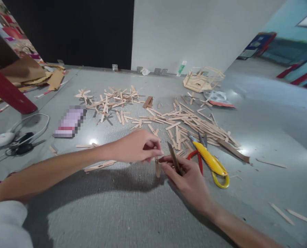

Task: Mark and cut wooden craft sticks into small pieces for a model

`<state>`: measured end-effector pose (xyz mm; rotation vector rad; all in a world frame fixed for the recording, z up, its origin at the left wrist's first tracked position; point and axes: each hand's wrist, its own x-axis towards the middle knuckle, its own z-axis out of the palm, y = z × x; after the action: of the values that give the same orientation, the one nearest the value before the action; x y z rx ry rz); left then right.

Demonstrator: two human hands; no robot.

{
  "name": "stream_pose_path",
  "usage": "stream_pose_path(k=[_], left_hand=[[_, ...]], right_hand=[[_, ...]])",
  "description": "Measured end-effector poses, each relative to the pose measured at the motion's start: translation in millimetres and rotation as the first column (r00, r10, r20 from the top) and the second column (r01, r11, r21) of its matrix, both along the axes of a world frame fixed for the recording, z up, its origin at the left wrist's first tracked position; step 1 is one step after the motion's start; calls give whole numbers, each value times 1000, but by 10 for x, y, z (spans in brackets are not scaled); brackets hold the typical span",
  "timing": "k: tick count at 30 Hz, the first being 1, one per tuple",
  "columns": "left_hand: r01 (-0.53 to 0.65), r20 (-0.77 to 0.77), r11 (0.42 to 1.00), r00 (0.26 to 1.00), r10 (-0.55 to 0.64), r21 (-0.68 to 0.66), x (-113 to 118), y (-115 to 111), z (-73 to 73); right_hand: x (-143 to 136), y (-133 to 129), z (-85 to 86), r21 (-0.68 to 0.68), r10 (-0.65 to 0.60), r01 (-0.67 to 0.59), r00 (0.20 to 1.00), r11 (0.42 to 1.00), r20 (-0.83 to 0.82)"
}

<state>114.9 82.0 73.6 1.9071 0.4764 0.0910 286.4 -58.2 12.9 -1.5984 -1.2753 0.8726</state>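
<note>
Keys (24, 148) w/ white cable (46, 119) on L, blurred phone (70, 121) nearby, red post (10, 89) behind.

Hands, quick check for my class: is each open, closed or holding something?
Left hand: fingers curled near the small wooden stick; grip cannot be told.
Right hand: closed, holding a dark flat tool.

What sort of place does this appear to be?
Probably an improvised craft workspace: wooden sticks lie scattered across the grey surface, with a yellow-handled cutting tool and a stick-built frame nearby.
</note>
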Motion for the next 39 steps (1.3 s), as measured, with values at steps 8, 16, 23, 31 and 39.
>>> stream_pose_path(k=[8,16,23,31,39], left_hand=[[-154,17,971,987,160,-185,70,-181,-241],[-142,-37,912,990,139,-386,119,-372,-390],[-282,-57,937,959,276,-206,92,-353,-479],[-410,9,910,912,411,-55,110,-439,-732],[-412,206,911,893,400,18,29,-483,-835]], right_hand=[[-36,-12,20,-63,-84,72,969,995,-233],[-7,10,-63,-47,-75,66,973,997,-219],[113,3,-99,35,-78,75,992,997,95],[130,-6,-82,-39,34,-20,914,999,404],[108,-29,-85,-100,72,-55,982,993,172]])
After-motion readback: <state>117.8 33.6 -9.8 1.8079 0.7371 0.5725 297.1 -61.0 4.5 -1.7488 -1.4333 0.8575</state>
